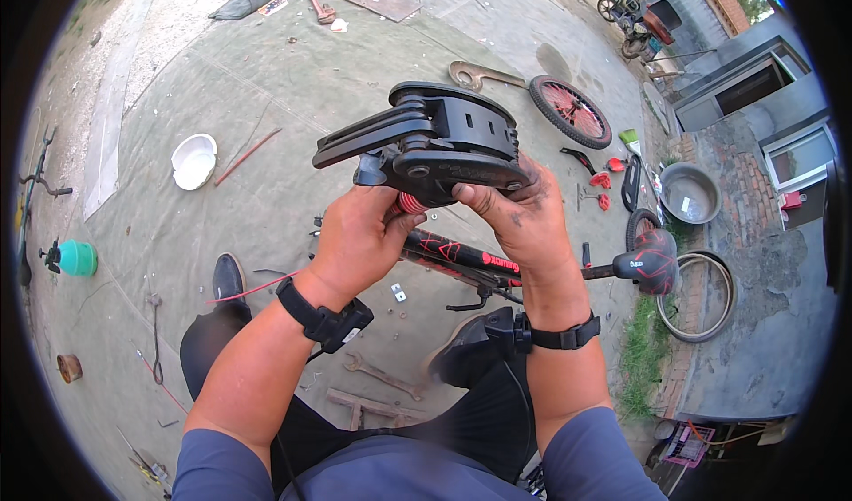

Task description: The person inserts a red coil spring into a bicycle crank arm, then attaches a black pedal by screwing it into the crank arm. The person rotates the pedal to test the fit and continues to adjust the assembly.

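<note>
Black part [444, 137] (curved shell, flat bars to its L) is held up in both hands, centre of view, above the ground. Red coil [411, 203] is seen just under it. L hand [351, 239] is closed round the coil, thumb & fingers bent in; R hand [532, 217] is clamped on the part's R end, thumb pressed on the near plate, fingers mostly hidden behind. A strapped black box is worn on each wrist.

Below/behind the hands, black bike frame [453, 254] w/ red markings is partly covered; saddle [650, 264] is seen to the R. Open-ended wrench [383, 376] is laid btwn the legs, nr the feet. Farther out, on greenish groundsheet [275, 195]: white basin [193, 163] to the L, red-spoked wheel [571, 110] to upper R. Grey metal basin [690, 193] is set nr the wall, green canister [74, 258] far L.
</note>
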`<state>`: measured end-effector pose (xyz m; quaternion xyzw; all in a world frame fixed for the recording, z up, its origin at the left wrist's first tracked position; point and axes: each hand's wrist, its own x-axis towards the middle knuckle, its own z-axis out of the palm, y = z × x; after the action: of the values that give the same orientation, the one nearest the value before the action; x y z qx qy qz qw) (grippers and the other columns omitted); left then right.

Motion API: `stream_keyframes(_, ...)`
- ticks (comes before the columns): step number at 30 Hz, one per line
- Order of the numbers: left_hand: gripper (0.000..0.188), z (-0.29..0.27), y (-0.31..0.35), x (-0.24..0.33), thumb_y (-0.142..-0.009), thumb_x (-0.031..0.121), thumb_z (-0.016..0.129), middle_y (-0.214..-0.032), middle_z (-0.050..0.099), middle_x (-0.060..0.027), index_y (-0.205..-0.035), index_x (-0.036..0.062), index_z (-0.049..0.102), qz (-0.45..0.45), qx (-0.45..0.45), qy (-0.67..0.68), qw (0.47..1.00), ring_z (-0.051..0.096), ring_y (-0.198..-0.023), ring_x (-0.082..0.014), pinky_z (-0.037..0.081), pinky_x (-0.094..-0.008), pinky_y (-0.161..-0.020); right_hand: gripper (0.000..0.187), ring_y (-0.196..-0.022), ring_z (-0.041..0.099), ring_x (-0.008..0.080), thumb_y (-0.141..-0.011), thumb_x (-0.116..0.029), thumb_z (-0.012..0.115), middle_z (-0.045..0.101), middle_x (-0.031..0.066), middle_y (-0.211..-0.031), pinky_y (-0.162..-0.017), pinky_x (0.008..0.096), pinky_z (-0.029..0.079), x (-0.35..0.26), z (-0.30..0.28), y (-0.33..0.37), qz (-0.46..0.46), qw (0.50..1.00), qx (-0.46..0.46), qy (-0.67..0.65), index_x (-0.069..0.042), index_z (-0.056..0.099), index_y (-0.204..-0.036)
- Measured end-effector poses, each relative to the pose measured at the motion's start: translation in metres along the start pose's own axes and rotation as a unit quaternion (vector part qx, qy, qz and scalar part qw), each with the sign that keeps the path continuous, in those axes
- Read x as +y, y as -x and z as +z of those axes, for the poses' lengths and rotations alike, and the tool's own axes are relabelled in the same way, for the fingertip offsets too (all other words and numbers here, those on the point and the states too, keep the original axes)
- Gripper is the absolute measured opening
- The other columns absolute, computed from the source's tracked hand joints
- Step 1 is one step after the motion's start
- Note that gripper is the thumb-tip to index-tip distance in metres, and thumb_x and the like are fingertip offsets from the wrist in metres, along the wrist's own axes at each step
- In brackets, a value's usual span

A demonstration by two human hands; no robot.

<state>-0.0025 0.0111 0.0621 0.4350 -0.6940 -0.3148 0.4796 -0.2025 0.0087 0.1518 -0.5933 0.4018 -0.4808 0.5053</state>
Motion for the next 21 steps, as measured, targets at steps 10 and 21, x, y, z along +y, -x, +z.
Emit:
stream_keyframes(10,0.02,0.001,-0.001,-0.004,-0.086,0.002,0.08,-0.091,0.068,-0.0101,-0.103,0.0023,0.069,0.001,-0.011,-0.005,1.0,0.067,-0.08,-0.0251,0.055,-0.0363,-0.072,0.047,-0.114,0.067,0.0164,-0.092,-0.004,0.082,0.073,0.0105,-0.123,-0.103,0.034,0.052,0.011,-0.009,0.003,0.012,0.996,-0.007,-0.084,0.006,0.064,-0.134)
stream_keyframes(21,0.035,0.006,-0.002,-0.005,-0.09,-0.008,0.075,-0.099,0.068,-0.0038,-0.122,0.0024,0.066,-0.023,-0.016,0.058,0.998,0.066,-0.089,-0.0134,0.055,-0.0304,-0.08,0.04,-0.113,0.067,0.015,-0.097,-0.01,0.079,0.075,0.0089,-0.124,-0.104,0.033,0.051,0.033,-0.013,0.001,-0.001,0.989,0.011,-0.145,0.003,0.069,-0.133)
